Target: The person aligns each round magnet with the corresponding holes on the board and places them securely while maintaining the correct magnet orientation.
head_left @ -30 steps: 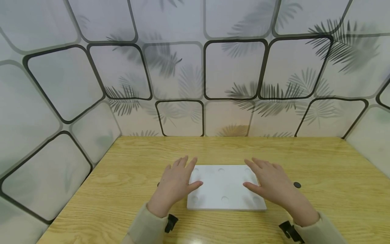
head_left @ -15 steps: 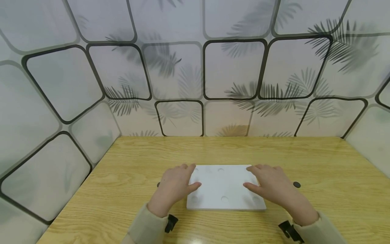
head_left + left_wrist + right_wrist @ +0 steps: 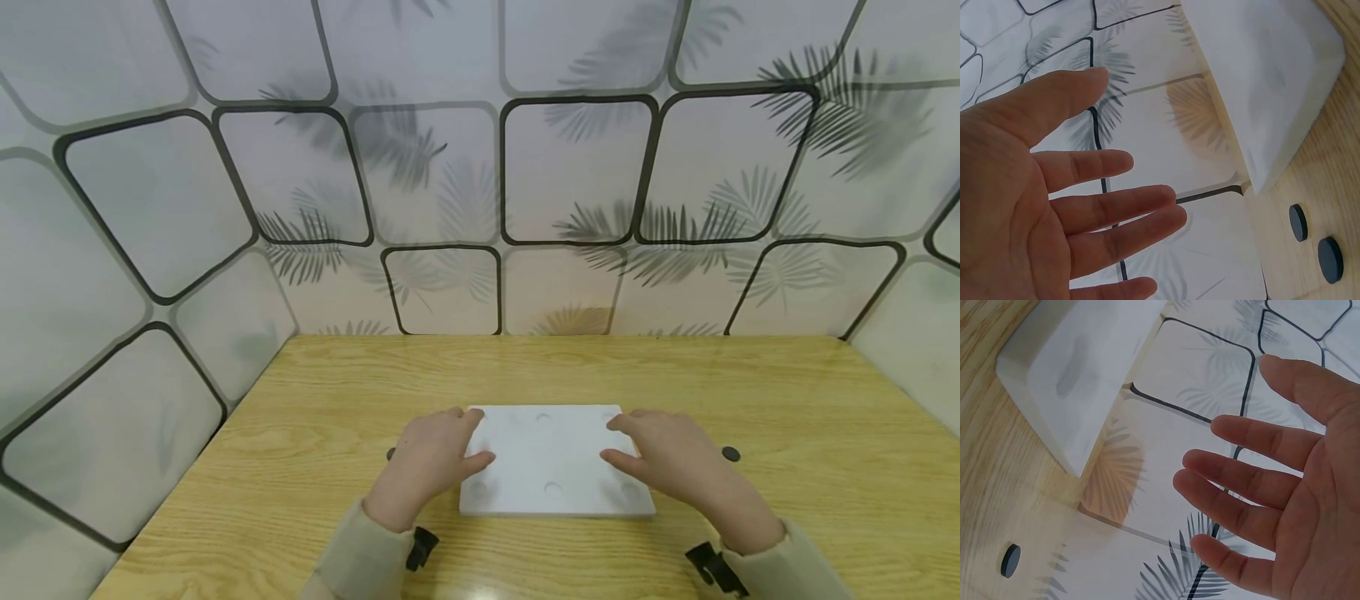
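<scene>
My left hand (image 3: 429,457) and right hand (image 3: 670,457) hovered with fingers spread and relaxed at either short edge of the white board (image 3: 551,460), which lay flat on the worktop (image 3: 787,400) at lower center. A black disc (image 3: 731,455) sat just right of my right hand.

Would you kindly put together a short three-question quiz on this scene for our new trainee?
1. True or false: the left hand grips the white block.
2. How many black discs lie on the table in the left wrist view?
3. Which fits the right hand? A) clenched in a fist B) fingers straight, holding nothing C) pinching a disc

Key: 1 false, its fingers are spread and hold nothing; 2 two; 3 B.
</scene>
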{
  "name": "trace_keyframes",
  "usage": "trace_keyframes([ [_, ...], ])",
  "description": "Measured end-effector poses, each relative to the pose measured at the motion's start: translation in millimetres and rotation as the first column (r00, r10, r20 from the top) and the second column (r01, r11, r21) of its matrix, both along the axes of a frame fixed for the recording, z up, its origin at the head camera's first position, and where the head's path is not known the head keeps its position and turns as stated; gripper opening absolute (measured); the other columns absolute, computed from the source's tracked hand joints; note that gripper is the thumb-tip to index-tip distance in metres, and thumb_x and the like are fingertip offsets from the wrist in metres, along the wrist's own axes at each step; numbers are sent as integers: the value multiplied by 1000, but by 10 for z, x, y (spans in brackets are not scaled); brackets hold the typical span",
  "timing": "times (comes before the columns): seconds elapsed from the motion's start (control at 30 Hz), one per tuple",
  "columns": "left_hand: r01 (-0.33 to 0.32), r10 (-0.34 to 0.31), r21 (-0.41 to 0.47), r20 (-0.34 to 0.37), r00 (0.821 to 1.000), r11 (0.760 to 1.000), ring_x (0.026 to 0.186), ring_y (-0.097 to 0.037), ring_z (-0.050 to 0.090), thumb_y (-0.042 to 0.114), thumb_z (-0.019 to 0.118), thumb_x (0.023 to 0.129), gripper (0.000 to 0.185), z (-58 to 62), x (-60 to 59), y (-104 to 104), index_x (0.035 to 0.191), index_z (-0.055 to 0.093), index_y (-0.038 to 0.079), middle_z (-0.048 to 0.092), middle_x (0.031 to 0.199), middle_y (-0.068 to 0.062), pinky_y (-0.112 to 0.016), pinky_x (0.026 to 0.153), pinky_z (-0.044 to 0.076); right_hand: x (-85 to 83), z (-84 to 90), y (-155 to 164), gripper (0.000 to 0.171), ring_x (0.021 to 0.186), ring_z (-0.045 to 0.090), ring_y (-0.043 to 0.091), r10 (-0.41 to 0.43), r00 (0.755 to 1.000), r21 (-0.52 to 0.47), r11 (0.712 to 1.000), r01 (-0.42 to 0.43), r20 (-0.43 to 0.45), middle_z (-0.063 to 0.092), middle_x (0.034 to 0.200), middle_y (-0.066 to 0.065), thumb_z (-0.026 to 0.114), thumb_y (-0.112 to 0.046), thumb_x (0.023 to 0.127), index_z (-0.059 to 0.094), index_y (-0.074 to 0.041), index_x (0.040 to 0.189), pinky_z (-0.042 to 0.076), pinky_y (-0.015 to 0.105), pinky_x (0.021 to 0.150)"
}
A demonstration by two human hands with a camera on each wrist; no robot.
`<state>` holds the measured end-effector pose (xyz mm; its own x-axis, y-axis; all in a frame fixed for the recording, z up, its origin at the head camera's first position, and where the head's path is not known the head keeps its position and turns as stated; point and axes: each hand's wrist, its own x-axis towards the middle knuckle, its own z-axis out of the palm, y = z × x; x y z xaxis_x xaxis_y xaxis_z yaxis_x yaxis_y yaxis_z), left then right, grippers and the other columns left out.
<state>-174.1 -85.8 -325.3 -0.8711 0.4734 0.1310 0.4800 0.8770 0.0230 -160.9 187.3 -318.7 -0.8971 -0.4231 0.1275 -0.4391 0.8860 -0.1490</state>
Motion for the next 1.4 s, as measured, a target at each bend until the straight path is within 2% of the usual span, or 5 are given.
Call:
trace_keyframes([
  [0.2,37,-36,-7,26,999,999,83,-20,60,45,59,81,51,-9,-26,-9,118,54,10,60,105,-8,-33,61,50,2,-4,2,35,60,54,9,-5,1000,-6,1000,5,21,64,93,8,65,-33,78,64,-7,101,49,34,57],
  [0.47,127,-127,-2,-3,992,992,80,-17,59,41,58,82,45,-64,-73,-39,114,58,9,60,102,-4,-29,61,49,-1,-11,7,36,61,55,9,1,1000,-7,1000,-1,11,64,95,9,65,-33,78,63,-6,102,50,33,57],
  [1.03,341,-343,-63,-11,939,938,96,-17,56,39,58,83,41,-93,-85,47,111,61,10,59,107,-3,-29,81,46,-13,-29,19,37,77,60,20,1,1000,-12,1000,-1,21,63,96,8,64,-34,79,63,-7,103,50,37,62],
  [1.23,358,-360,-84,-9,933,930,102,-18,54,41,57,83,41,-109,-40,30,111,61,11,58,112,-4,-34,84,45,-21,-37,34,37,69,59,15,-1,1000,-20,1000,2,25,63,96,8,64,-33,79,62,-6,104,50,36,61],
  [1.4,343,-341,-79,43,939,936,104,-18,53,42,57,83,43,-132,-28,-2,114,60,12,57,115,-4,-36,86,43,-19,-39,41,37,66,58,14,7,1000,-25,1000,-7,13,63,96,8,64,-33,79,62,-5,104,50,35,60],
])
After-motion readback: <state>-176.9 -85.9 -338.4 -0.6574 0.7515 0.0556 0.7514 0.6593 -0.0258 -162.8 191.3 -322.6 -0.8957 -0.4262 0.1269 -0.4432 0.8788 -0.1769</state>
